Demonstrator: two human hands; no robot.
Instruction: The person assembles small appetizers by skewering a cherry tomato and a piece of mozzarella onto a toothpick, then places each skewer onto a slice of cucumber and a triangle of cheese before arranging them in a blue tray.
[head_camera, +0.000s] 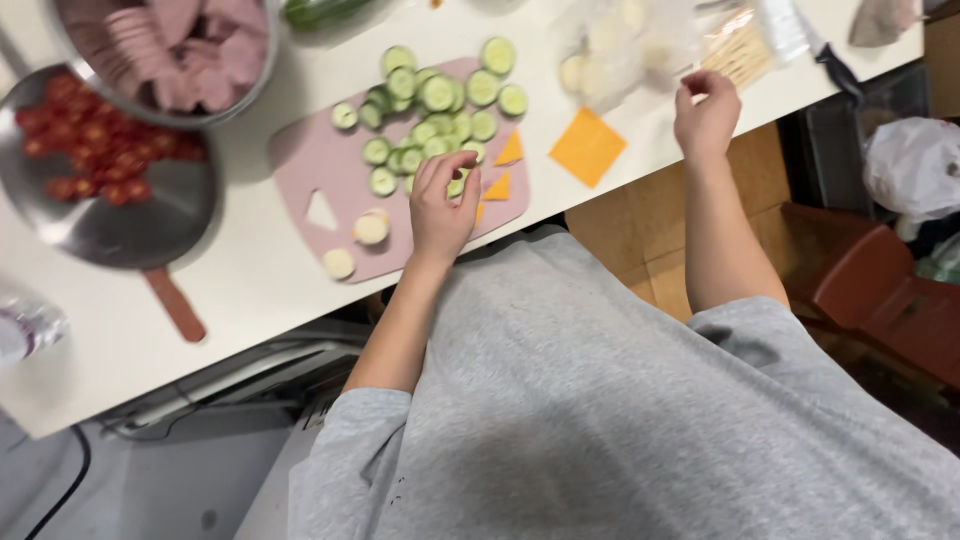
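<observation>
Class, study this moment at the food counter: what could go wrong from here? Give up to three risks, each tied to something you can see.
1. The orange cheese square lies near the counter's front edge; the right hand beside it might knock it off.
2. The pink cutting board reaches that same edge, so pressure from the left hand among the cucumber slices might tip it.
3. The pan of tomatoes has its handle near the edge, easily bumped.

Pale green cucumber slices with darker green rims lie on a dusty pink plastic cutting board. A flat square cheese slice is bright orange. Halved cherry tomatoes are red in a silvery steel pan with a reddish-brown handle. The countertop is white.
</observation>
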